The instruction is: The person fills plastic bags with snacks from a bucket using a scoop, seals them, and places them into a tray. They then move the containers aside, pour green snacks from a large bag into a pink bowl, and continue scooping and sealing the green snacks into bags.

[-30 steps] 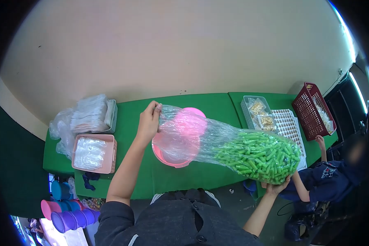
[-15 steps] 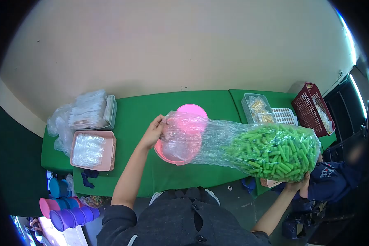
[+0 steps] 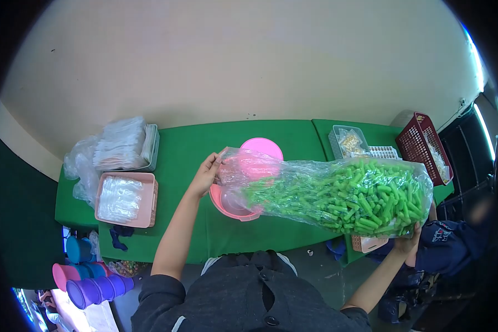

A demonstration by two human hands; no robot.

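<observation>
A long clear plastic bag of short green pieces stretches sideways above the green table. My left hand pinches the bag's open-looking left end, over a pink bowl. Behind the bowl sits a pink round lid or dish, partly seen through the plastic. My right hand grips the bag's full right end from below; its fingers are partly hidden by the bag. Green pieces lie along most of the bag, up to above the bowl.
Left on the table are a pink basket of clear packets and a grey tray of white bags. At right stand a clear container, a dark red basket and a person's dark sleeve. Purple tubs are lower left.
The green pieces have slid left inside the bag, toward my left hand and the bowl. The right end of the bag and my right hand are slightly higher.
</observation>
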